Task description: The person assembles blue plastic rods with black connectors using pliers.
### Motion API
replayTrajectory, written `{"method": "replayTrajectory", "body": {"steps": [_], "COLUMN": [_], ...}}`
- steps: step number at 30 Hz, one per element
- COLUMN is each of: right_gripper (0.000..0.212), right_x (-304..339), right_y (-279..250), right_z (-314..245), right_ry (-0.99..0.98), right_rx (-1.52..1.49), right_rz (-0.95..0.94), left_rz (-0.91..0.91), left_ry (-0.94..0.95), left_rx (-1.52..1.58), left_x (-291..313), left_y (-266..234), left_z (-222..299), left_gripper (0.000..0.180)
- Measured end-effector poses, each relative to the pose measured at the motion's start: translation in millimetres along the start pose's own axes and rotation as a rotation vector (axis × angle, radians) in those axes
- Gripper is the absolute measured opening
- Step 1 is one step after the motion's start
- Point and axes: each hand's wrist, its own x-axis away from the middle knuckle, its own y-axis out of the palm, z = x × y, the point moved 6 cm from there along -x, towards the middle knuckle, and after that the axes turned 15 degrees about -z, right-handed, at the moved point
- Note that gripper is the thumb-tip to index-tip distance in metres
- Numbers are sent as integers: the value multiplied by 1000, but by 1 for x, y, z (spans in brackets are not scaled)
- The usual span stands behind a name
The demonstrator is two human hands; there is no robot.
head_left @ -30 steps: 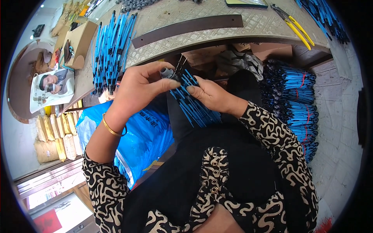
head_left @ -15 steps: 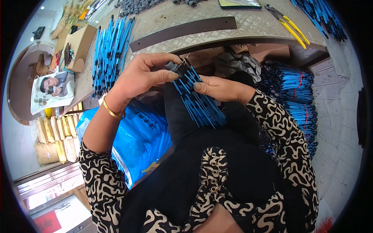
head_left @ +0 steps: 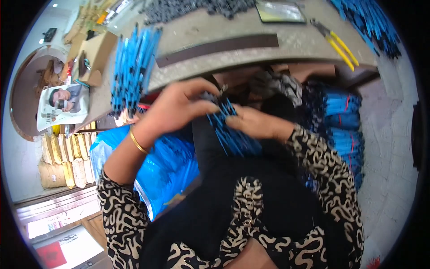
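Over my lap, a bundle of thin blue rods with black sleeves [head_left: 237, 140] slants with its upper end away from me. My right hand [head_left: 260, 123] is closed round the bundle's upper part, thumb on top. At that upper end my left hand [head_left: 177, 107], a gold bangle on its wrist, pinches a small grey ribbed piece [head_left: 207, 96] between thumb and fingers. Motion blur and the fingers partly hide this piece, and I cannot tell whether it touches the rods.
On the workbench [head_left: 192, 38] ahead lie a dark curved strip [head_left: 219, 48], yellow-handled pliers [head_left: 338, 47], a pile of grey pieces [head_left: 197, 6] and blue rods [head_left: 134, 71]. A blue plastic bag [head_left: 168, 170] is at my left. Tied rod bundles [head_left: 338, 105] are stacked at right.
The bench appears lower in view and the picture is blurrier. Both hands and the bundle sit slightly lower and further right. Both grips look unchanged.
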Motion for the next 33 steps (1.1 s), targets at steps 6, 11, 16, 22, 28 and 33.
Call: {"method": "replayTrajectory", "body": {"steps": [6,11,16,22,28,33], "right_gripper": [33,36,31,43,47,45], "right_x": [14,42,36,25,35,40], "right_y": [21,25,4,-13,-12,-9], "right_z": [-21,-39,-20,-4,9,11], "right_ry": [3,-93,114,10,29,93], "right_rx": [188,434,190,-230,-135,-5], "right_rz": [198,586,338,16,69,156], "left_rz": [61,-30,-98,-159,-55,103], "left_ry": [29,150,79,92,157,221], "left_rx": [-109,-233,80,161,448,526], "left_x": [9,-4,-13,-24,-32,-34], "left_y": [1,3,5,6,24,47], "left_z": [6,20,14,1,-23,-43], "left_gripper": [18,16,29,38,34,27]}}
